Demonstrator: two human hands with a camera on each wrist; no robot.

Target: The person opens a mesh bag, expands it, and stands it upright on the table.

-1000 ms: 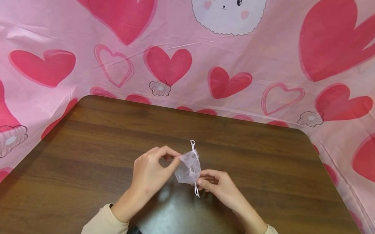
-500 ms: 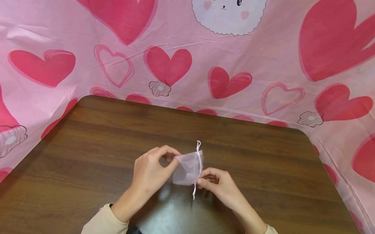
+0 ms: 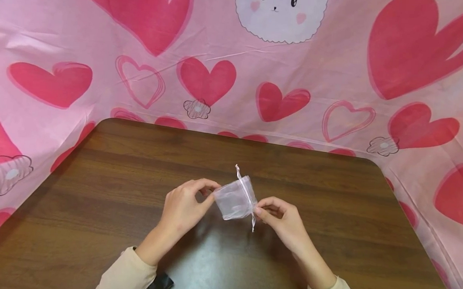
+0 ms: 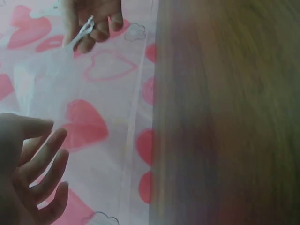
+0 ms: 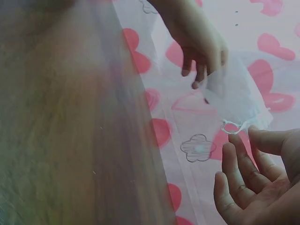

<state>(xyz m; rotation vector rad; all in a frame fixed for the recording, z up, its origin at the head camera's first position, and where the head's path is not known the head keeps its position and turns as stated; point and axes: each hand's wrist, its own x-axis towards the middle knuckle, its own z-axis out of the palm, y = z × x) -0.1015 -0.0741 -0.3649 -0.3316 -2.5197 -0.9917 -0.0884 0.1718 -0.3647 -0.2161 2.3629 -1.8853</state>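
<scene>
A small sheer white drawstring pouch is stretched between my two hands above the table. My left hand pinches its upper left corner between thumb and forefinger. At the drawstring end, my right hand pinches the edge with thumb and fingertips. White cord loops stick out from both sides of the pouch's mouth. In the left wrist view the pouch looks almost see-through, with one cord loop near the right hand. The right wrist view has the pouch hanging between both hands.
The dark brown wooden table has rounded far corners. A pink cloth with hearts rises behind it and along both sides. Something small and black shows near the left sleeve.
The crumpled pouch has been spread flat, then tilted and raised slightly. My right hand has moved a little right and away from me, while the left has shifted only slightly.
</scene>
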